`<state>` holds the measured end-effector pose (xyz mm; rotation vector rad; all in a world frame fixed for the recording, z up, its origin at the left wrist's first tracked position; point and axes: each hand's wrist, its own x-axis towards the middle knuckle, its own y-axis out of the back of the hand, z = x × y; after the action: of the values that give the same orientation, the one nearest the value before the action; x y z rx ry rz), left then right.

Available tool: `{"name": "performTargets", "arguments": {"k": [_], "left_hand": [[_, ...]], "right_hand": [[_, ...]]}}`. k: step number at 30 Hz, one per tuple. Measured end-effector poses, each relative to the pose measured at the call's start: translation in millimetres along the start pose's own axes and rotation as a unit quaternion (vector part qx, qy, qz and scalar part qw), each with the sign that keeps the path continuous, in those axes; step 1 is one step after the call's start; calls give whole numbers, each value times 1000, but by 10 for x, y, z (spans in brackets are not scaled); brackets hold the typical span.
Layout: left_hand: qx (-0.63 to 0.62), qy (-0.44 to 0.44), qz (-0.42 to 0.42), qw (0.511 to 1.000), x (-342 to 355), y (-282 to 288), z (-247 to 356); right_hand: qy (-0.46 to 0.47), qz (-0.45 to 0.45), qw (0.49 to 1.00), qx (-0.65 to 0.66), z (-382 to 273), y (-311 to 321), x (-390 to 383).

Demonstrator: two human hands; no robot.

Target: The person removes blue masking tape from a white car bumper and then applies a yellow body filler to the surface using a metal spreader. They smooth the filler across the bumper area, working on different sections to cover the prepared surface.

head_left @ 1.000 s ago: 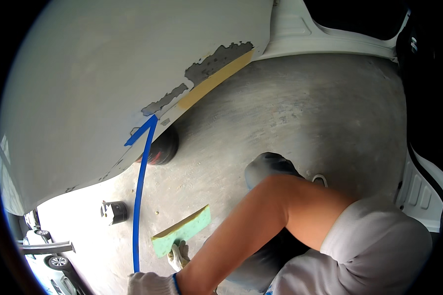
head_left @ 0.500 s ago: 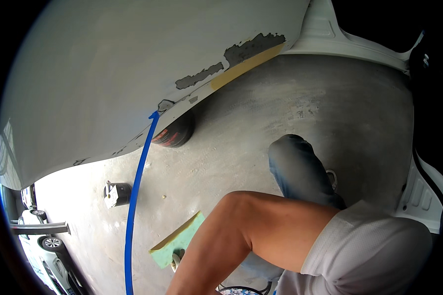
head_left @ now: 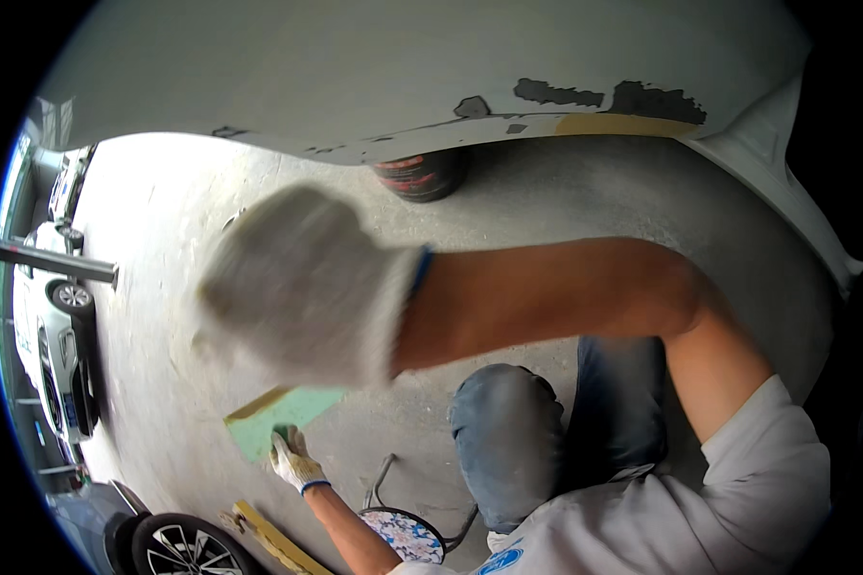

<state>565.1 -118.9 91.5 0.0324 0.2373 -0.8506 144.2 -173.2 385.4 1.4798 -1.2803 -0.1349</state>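
Note:
My right hand (head_left: 288, 287), in a whitish knit glove, is stretched out to the left in the near foreground. It is smeared by motion, so its fingers and anything in them cannot be made out. Lower down, my left hand (head_left: 295, 462), also gloved, has its fingers closed on the edge of a light green board (head_left: 254, 436). A tan strip runs along the board's far edge, and a dark green bit shows beside my fingers. Above both hands hangs the pale grey car panel (head_left: 355, 77), with dark bare patches (head_left: 657, 101) and a tan filler band (head_left: 614, 125) along its lower edge.
A black bucket (head_left: 420, 177) stands under the panel. A floral-topped stool (head_left: 403, 534) is by my knees (head_left: 508, 431), with a yellow bar (head_left: 273, 539) to its left. Parked cars (head_left: 58, 345) and a wheel (head_left: 187, 551) line the left side; a post (head_left: 58, 264) juts in.
The view has swung, and the panel lies higher. My right arm now reaches left with its glove showing. My left hand has come into fuller view. The blue strip is out of sight.

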Motion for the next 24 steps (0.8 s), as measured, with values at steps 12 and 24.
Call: {"name": "performTargets", "arguments": {"k": [12,24], "left_hand": [[-79,-26,-4,997,362,-129,177],[25,-23,-160,987,-2,-623,-124]], "right_hand": [[-438,112,891,-42,1506,1013,-2451],[-676,71,734,-17,2332,898,-4699]]}}
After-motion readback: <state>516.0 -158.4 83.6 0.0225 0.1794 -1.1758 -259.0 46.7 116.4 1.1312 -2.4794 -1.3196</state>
